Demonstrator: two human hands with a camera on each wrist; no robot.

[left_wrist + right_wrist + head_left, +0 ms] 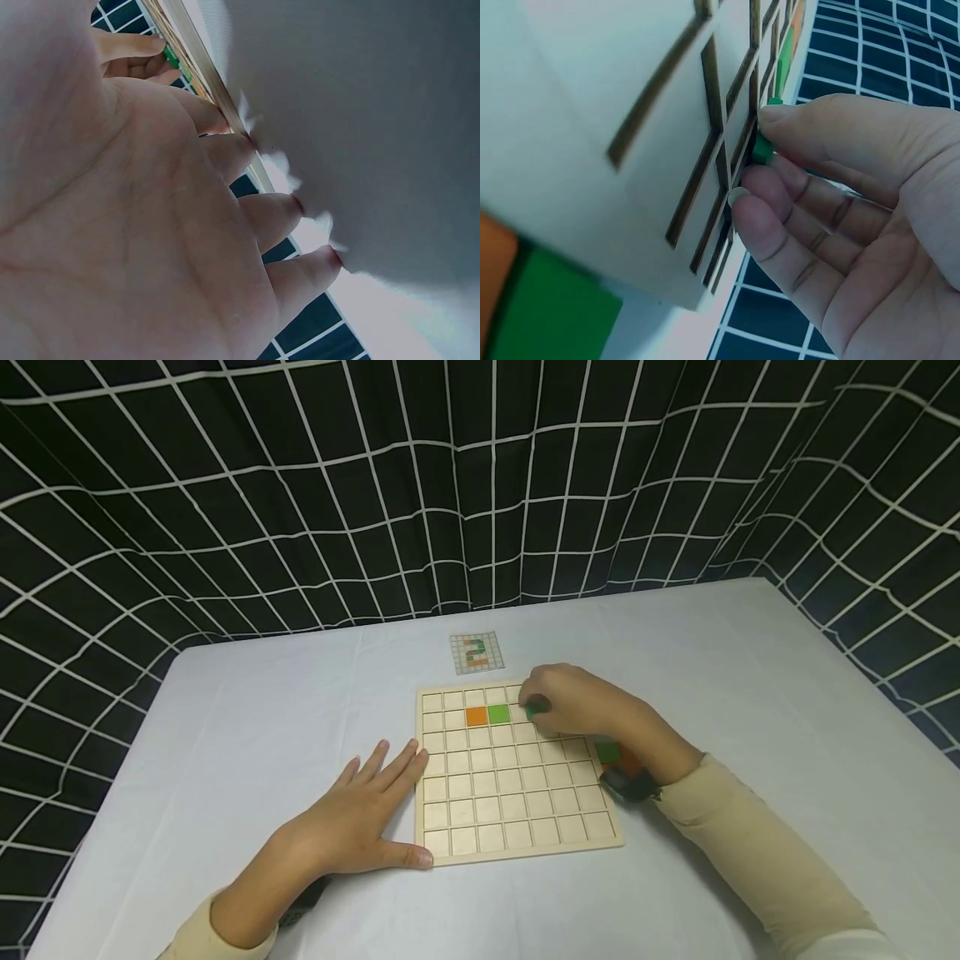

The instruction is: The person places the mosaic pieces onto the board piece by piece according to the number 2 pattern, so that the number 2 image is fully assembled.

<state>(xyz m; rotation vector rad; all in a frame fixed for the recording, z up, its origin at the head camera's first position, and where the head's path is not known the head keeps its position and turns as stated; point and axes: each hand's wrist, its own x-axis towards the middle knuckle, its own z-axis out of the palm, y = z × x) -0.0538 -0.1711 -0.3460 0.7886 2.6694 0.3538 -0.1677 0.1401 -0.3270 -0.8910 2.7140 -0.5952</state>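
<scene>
Wooden grid board point(504, 781): lying flat on a white cloth point(262, 727), between the hands. Probably light and stiff, apt to slide on fabric if pushed sideways; best held or steadied by the plain outer rim, clear of the cells. Pale, with square cells marked off by narrow lines.

At the board's left edge, left hand point(356, 818): fingers straight and spread, index fingertip touching the rim, thumb at the near left corner, grasping nothing. Over the board's far right part, right hand point(577, 697): thumb and fingertips pinching a dark green tile point(762, 150).

Just beyond the board's far edge, printed card point(477, 653): gridded, with orange and green squares.

Beside the board's right edge, loose green tile point(551, 307) and loose orange tile point(495, 274). In the board's second row from the far edge, orange tile point(476, 717) and light green tile point(498, 714), next to each other.

Dark green tile, right of these: likely very light, hard, a little slippery; best taken by opposite edges. Thin, mostly covered by fingers; cannot tell whether seated.
</scene>
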